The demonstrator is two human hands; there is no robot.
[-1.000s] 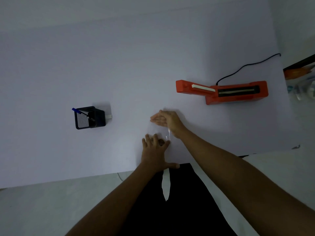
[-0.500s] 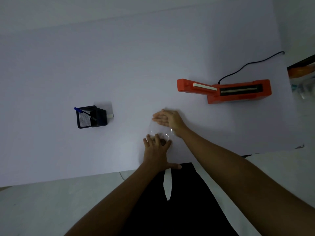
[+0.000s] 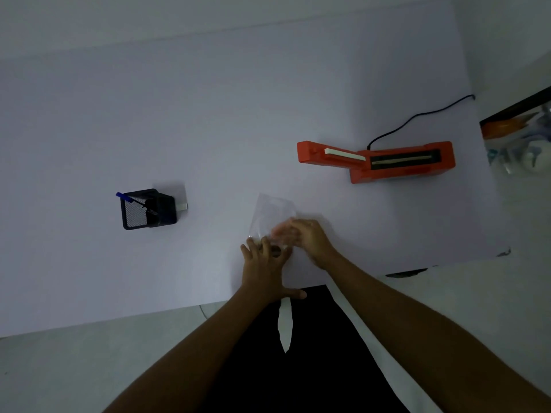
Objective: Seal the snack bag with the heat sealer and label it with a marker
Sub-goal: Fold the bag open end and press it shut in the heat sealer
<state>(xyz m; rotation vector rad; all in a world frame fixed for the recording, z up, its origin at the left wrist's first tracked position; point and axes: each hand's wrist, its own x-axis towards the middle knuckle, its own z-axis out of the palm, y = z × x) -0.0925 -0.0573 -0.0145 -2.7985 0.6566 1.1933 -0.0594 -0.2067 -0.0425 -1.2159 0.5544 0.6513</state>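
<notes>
A clear plastic snack bag lies on the pale table near its front edge, its empty top part pointing away from me. My left hand rests flat on the bag's near end, fingers spread over a small dark filling. My right hand lies on the bag's right side, blurred, fingers together. The orange heat sealer sits at the far right with its arm raised. A blue marker stands in a black mesh holder on the left.
The sealer's black cord runs off to the back right. A shelf with packets stands beyond the table's right edge. The table's front edge runs just under my wrists, with my dark trousers below.
My right hand slid back along the bag toward me, and the bag's clear upper part now shows beyond my fingers. My left hand stayed on the near end.
</notes>
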